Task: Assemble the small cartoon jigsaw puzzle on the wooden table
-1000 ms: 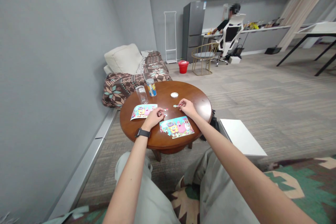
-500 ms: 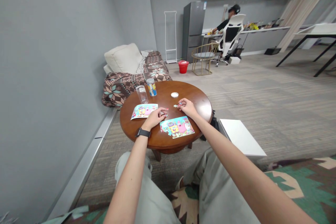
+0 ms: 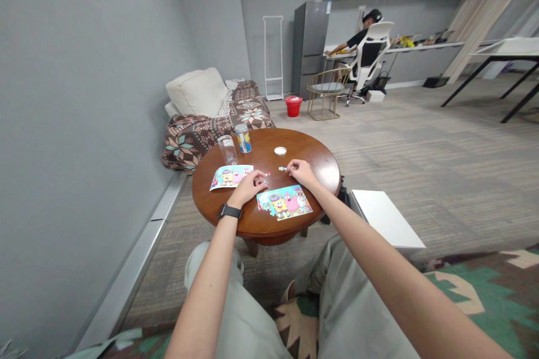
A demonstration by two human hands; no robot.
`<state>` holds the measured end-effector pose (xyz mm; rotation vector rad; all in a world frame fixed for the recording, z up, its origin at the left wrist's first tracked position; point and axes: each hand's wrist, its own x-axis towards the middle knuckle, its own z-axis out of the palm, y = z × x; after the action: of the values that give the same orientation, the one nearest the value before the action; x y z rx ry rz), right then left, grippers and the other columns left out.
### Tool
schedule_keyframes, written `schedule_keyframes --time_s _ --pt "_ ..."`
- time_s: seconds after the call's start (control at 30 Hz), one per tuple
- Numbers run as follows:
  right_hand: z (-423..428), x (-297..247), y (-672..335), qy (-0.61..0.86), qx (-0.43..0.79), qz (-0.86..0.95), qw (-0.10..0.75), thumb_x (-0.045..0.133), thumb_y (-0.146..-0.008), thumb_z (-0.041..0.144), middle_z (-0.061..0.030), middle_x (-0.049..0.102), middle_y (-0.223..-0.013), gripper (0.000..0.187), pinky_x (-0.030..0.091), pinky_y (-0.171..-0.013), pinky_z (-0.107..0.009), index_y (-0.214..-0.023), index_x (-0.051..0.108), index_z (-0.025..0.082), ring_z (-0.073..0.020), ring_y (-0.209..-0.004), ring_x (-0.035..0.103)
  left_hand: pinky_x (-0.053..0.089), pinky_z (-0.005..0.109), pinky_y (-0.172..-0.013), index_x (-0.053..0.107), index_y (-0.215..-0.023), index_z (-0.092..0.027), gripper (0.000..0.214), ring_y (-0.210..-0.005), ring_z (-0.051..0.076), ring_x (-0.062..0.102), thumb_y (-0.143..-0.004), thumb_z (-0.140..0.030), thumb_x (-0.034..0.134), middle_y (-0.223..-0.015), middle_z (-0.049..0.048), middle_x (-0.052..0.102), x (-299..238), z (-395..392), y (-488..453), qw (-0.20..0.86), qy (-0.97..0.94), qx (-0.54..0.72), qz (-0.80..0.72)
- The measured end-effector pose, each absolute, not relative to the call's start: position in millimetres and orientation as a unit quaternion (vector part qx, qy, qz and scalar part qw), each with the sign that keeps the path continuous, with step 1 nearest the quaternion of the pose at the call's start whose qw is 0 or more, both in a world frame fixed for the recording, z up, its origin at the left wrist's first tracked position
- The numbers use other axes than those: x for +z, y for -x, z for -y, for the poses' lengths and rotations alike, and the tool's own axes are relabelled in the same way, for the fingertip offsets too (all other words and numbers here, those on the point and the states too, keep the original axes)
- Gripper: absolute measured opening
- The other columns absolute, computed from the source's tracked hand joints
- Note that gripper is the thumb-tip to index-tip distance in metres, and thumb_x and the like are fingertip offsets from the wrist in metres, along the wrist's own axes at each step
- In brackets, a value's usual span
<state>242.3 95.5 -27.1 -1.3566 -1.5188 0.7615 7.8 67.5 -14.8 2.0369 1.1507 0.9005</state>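
Observation:
On the round table lies a partly assembled cartoon jigsaw puzzle point(image 3: 290, 202), its left edge ragged. My left hand point(image 3: 251, 185), with a black watch on its wrist, hovers just above the puzzle's upper left, its fingertips pinched at a small jigsaw piece point(image 3: 265, 182). To the right and farther back, my right hand point(image 3: 300, 170) has its fingers closed around a small piece, mostly hidden by them. Loose jigsaw pieces point(image 3: 282, 169) lie beside its fingertips. Left of my left hand is a printed picture sheet point(image 3: 227, 177) with the same cartoon, one edge curling up.
A clear cup point(image 3: 228, 151), a printed can point(image 3: 243, 139) and a round white lid point(image 3: 280, 151) stand farther back on the brown table point(image 3: 307, 146). A white box point(image 3: 385, 219) is to the right. Across the room a person point(image 3: 362, 36) sits at a counter.
My right hand's fingers have shifted slightly and cover more of the piece in them. My left hand's fingers have drawn in a little. The far person's arm now stretches farther left.

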Motion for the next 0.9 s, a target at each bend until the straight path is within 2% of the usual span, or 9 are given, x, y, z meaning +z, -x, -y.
schedule_keyframes --time_s 0.13,0.23,0.4,0.53,0.63,0.8,0.9 --pt "-95.5 -25.5 -243.1 0.555 0.285 0.629 0.464 0.047 -0.065 0.008 0.0006 0.068 -0.066 0.022 0.049 -0.062 -0.022 -0.067 0.065 0.019 -0.0136 -0.062 0.063 0.047 0.030 -0.075 0.061 -0.097 -0.018 0.022 -0.075 0.015 0.056 -0.076 -0.023 0.068 -0.079 -0.0004 0.059 -13.6 -67.4 -8.3 0.307 -0.779 0.347 -0.423" --pt "-96.5 -25.2 -243.4 0.548 0.279 0.633 0.470 0.051 -0.070 0.012 0.0002 0.069 -0.068 0.017 0.050 -0.066 -0.023 -0.069 0.066 0.019 -0.0140 -0.064 0.063 0.049 0.031 -0.080 0.061 -0.097 -0.018 0.021 -0.079 0.015 0.057 -0.077 -0.016 0.065 -0.085 0.0015 0.060 -13.4 -68.0 -8.3 0.290 -0.785 0.357 -0.416" --pt "-97.7 -26.3 -243.3 0.554 0.271 0.636 0.463 0.058 -0.075 0.019 -0.0006 0.069 -0.068 0.011 0.050 -0.069 -0.025 -0.071 0.068 0.019 -0.0158 -0.067 0.065 0.050 0.031 -0.080 0.059 -0.099 -0.018 0.023 -0.078 0.014 0.058 -0.077 -0.010 0.060 -0.091 0.0028 0.059 -15.6 -69.9 -7.7 0.276 -0.786 0.366 -0.414" --pt "-98.3 -27.1 -243.5 0.547 0.254 0.645 0.468 0.056 -0.072 0.011 -0.0018 0.073 -0.077 0.018 0.050 -0.074 -0.026 -0.077 0.072 0.019 -0.0157 -0.073 0.066 0.050 0.030 -0.078 0.059 -0.097 -0.018 0.022 -0.076 0.014 0.058 -0.076 -0.011 0.061 -0.087 0.0020 0.060 -15.2 -69.2 -8.2 0.279 -0.783 0.367 -0.417" --pt "-98.5 -27.5 -243.5 0.551 0.249 0.645 0.467 0.056 -0.072 0.010 -0.0003 0.072 -0.074 0.024 0.051 -0.070 -0.025 -0.083 0.074 0.020 -0.0147 -0.069 0.065 0.050 0.030 -0.075 0.060 -0.095 -0.018 0.019 -0.074 0.015 0.059 -0.076 -0.015 0.063 -0.080 0.0011 0.062 -13.6 -67.7 -8.9 0.288 -0.781 0.357 -0.424" --pt "-97.0 -25.3 -242.5 0.550 0.302 0.634 0.452 0.054 -0.074 0.011 -0.0006 0.073 -0.071 0.023 0.052 -0.067 -0.024 -0.079 0.075 0.020 -0.0146 -0.067 0.067 0.051 0.031 -0.077 0.061 -0.092 -0.018 0.012 -0.078 0.017 0.063 -0.080 -0.021 0.060 -0.081 0.0029 0.066 -13.8 -67.8 -9.5 0.289 -0.775 0.356 -0.435" --pt "-95.2 -22.1 -242.3 0.541 0.300 0.644 0.450 0.054 -0.076 0.011 -0.0017 0.074 -0.072 0.024 0.053 -0.072 -0.026 -0.075 0.076 0.020 -0.0156 -0.069 0.068 0.051 0.034 -0.083 0.061 -0.092 -0.018 0.011 -0.083 0.019 0.065 -0.084 -0.024 0.057 -0.085 0.0046 0.069 -15.2 -69.3 -9.7 0.292 -0.767 0.363 -0.442"
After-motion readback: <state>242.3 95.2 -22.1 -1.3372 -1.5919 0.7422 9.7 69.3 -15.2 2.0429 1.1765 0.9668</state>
